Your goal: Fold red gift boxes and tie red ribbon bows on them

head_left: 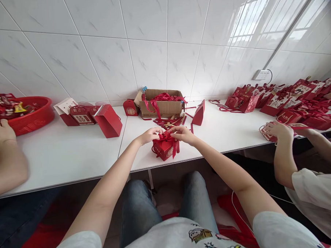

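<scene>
Red gift box [163, 152]: on the white worktop [84, 156], near its front edge and straight ahead of the seated person; roughly as wide as it is deep, with no clear long axis, one corner turned towards the person.
Red ribbon bow [166, 136]: on top of the box, spread left to right – a tail hangs down the box's right side.
Left hand [149, 135]: at the bow's left end, fingertips closed together on the ribbon; the box lies below and to the right of it.
Right hand [183, 134]: at the bow's right end, thumb and fingers closed on the ribbon; the box lies below and to the left of it.
Nearer hand: neither clearly – the bow sits between the two sets of fingertips, which are near each other but apart.
Cardboard carton [170, 108]: beyond the hands, against the tiled wall, with loose red ribbons [165, 97] inside.
Upright red box [199, 113]: beyond the right hand, well apart from it.
</scene>
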### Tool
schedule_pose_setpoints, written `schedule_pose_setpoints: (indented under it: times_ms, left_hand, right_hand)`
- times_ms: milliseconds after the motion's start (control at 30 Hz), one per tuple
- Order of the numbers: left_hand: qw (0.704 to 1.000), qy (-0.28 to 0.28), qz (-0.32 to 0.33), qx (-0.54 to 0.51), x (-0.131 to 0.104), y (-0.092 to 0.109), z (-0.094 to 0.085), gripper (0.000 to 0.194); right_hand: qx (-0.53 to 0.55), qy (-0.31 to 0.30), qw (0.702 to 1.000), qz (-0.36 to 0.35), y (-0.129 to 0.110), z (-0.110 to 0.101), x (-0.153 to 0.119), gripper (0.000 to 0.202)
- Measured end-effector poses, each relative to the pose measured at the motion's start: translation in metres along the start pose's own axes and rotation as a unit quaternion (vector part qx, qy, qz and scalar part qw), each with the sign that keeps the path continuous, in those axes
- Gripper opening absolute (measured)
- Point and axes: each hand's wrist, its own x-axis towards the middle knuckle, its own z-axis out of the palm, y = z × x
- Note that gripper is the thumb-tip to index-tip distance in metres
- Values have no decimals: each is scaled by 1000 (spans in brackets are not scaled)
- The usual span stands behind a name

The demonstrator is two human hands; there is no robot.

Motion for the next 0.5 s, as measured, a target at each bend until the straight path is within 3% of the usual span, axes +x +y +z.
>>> schedule_pose_setpoints:
  times_ms: [167, 300, 400, 500]
  left_hand:
    - [998, 42, -6, 56, -1, 6, 4, 18]
    - [992, 80, -27, 94, -18, 12, 4, 32]
    - [983, 117, -50, 136, -35, 11, 7, 46]
    - [977, 162, -35, 138, -48, 10, 16, 44]
  right_hand:
    - [14, 27, 999, 19, -2, 1, 3, 34]
    - [9, 25, 1000, 16, -2, -2, -1, 35]
    - [-50, 14, 999, -11, -6, -1, -6, 34]
    - [-144, 42, 988, -41, -15, 6, -4, 33]
